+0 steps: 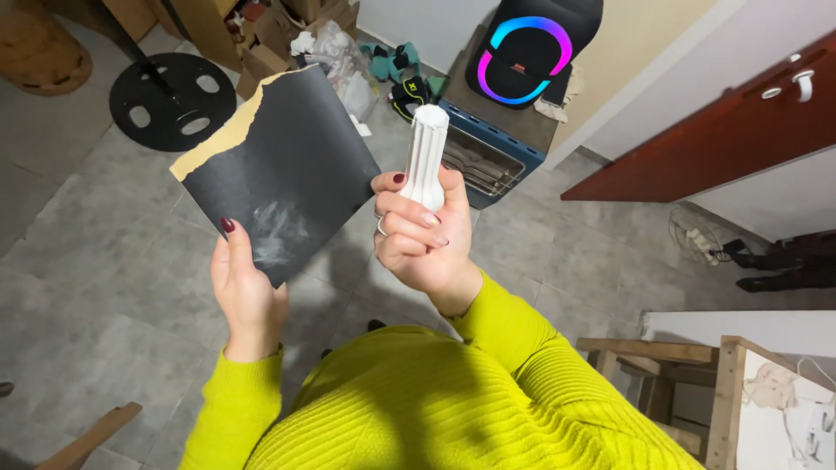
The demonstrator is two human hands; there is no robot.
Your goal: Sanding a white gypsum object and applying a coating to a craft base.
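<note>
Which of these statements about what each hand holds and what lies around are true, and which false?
1. The left hand holds a torn sheet of dark sandpaper smeared with white dust. True.
2. The right hand holds a white fluted column-shaped piece. True.
3. The white piece lies flat on the floor. False: it is held upright, off the grey tiled floor.
4. The speaker with a glowing ring stands dark. False: its ring glows blue and pink.
5. The sleeves are red. False: the ribbed sleeves are yellow-green.
</note>
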